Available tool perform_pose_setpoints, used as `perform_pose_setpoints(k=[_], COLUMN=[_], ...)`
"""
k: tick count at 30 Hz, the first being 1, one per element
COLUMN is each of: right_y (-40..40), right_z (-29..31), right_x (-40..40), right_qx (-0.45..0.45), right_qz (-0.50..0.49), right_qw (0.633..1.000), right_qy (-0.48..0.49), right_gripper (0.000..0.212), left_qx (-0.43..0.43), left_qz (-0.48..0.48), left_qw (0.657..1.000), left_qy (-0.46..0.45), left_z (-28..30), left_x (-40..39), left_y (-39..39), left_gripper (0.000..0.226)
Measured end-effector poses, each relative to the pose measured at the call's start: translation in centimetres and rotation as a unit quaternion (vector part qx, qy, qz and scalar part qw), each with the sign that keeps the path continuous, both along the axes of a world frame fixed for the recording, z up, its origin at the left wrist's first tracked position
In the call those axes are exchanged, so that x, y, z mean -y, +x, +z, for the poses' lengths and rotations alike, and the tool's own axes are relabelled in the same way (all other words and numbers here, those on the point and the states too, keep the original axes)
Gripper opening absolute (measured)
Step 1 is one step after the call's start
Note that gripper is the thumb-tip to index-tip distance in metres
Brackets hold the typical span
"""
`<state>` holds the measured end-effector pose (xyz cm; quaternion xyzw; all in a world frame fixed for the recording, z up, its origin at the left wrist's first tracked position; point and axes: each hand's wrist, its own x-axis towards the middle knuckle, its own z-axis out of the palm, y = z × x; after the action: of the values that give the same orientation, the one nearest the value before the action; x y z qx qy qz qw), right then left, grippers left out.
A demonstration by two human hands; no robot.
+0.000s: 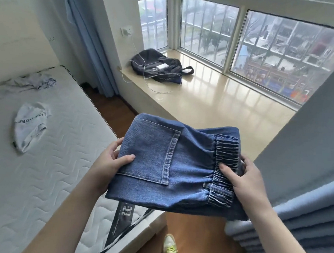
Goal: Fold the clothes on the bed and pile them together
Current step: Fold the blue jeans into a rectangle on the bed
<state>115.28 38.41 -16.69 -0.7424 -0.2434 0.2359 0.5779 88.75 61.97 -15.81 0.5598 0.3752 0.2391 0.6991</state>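
Jeans (pixel 171 162) folded, pinched between both hands' fingers (pixel 127 158).

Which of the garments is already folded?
The blue jeans, held in both hands above the bed edge; the two pale garments lie crumpled on the mattress.

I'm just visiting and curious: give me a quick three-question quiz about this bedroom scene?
1. True or false: both hands hold the folded jeans.
2. Which hand grips the elastic waistband? A left hand B right hand
3. Fill in: the dark backpack lies on the window ____.

Key: 1 true; 2 B; 3 sill. Two unfolded garments, white and grey, remain on the mattress.
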Motion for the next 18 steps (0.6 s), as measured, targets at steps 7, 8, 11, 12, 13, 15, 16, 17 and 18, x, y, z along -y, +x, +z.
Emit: perform_pose_setpoints(k=[7, 8, 11, 12, 13, 15, 16, 17, 18], right_y=[3.9, 4.3, 5.5, 5.9, 6.3, 7.4, 8.1, 8.8, 9.5], right_z=[0.7, 0.6, -0.2, -0.5, -0.9, -1.7, -2.2, -2.6, -3.1], right_x=[-9.0, -10.2, -13.6, -14.7, -15.7, -18.0, -19.1, -20.4, -21.8], right_qx=[0.011, 0.011, 0.008, 0.003, 0.0, -0.006, -0.006, -0.006, -0.006], right_qz=[0.035, 0.038, 0.051, 0.056, 0.061, 0.076, 0.084, 0.092, 0.1], right_qw=[0.999, 0.999, 0.999, 0.998, 0.998, 0.997, 0.996, 0.996, 0.995], right_qy=[0.003, 0.002, -0.001, -0.004, -0.006, -0.008, -0.01, -0.012, -0.015], right_gripper=[0.04, 0.041, 0.041, 0.042, 0.043, 0.044, 0.044, 0.043, 0.043], left_qx=[0.025, 0.024, 0.035, 0.035, 0.034, 0.028, 0.023, 0.02, 0.017], left_qz=[0.05, 0.054, 0.066, 0.071, 0.078, 0.098, 0.11, 0.123, 0.135], left_qw=[0.998, 0.998, 0.997, 0.997, 0.996, 0.995, 0.994, 0.992, 0.991], left_qy=[0.003, 0.005, 0.002, -0.002, -0.006, -0.006, -0.007, -0.007, -0.007], left_z=[-0.4, -0.4, -0.5, -0.6, -0.7, -1.1, -1.4, -1.7, -2.0], left_x=[-6.3, -7.2, -9.6, -10.4, -11.0, -12.4, -13.1, -13.8, -14.5], left_y=[2.5, 2.8, 3.6, 3.8, 4.0, 4.5, 4.9, 5.3, 5.8], left_gripper=[0.071, 0.07, 0.06, 0.058, 0.057, 0.057, 0.057, 0.056, 0.055])
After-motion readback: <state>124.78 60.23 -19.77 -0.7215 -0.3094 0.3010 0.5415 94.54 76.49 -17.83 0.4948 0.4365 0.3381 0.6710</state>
